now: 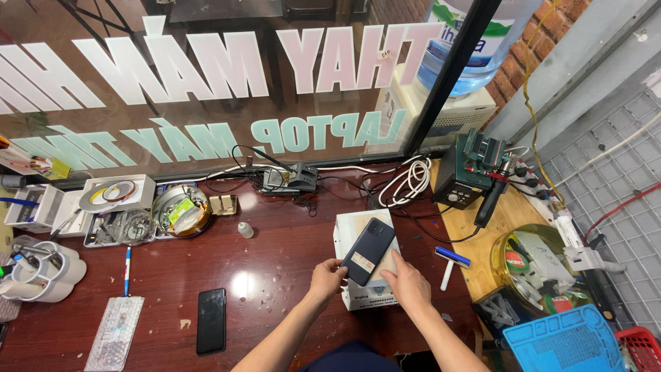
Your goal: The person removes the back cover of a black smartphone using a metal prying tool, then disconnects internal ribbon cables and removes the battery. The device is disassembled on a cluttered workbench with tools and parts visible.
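While the left hand [328, 278] is pinching the lower corner of a dark smartphone [370, 251] with its fingers curled together, the right hand [407, 283] is pressing its fingers against the phone's right edge. Both are holding it back-up over a white box-shaped machine [351, 231] on the reddish tabletop [275, 241]. Another black phone [211, 320] is lying well apart to the left.

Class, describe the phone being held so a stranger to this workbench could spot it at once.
Start at the dark red wooden table, then find the white box near its right end. Both hands, left hand and right hand, hold a dark phone over it; unlike the other black phone lying flat alone, it carries a pale sticker.
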